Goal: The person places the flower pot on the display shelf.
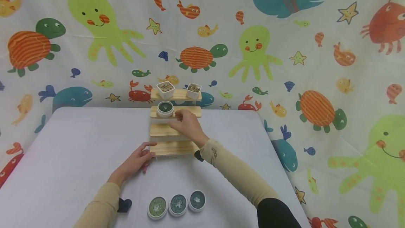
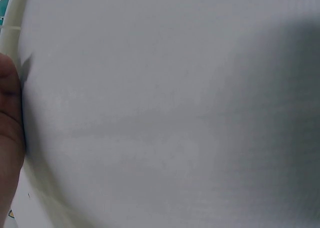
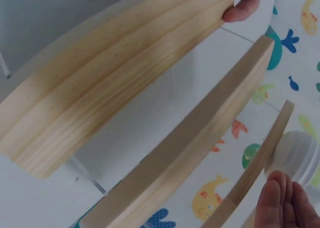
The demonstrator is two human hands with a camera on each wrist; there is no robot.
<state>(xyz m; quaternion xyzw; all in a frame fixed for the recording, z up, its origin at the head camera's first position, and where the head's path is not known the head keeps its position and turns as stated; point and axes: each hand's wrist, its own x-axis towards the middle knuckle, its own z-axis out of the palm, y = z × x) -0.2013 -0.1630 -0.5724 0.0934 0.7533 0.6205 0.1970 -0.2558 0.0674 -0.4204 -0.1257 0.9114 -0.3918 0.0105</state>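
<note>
A tiered wooden display stand with several planks stands at the table's back. My left hand grips the left end of its lowest plank, a finger over the top and others at the front edge; the right wrist view shows fingers at that corner. My right hand is over the second plank from the top, beside a round white tub with a dark green top. In the right wrist view its loosely bent fingers overlap the tub, not wrapped around it.
Two square white cups of dried flakes sit on the top plank. Three round white tubs with green tops, one lighter green, stand in a row at the table's front. Behind the white table hangs a curtain printed with sea animals.
</note>
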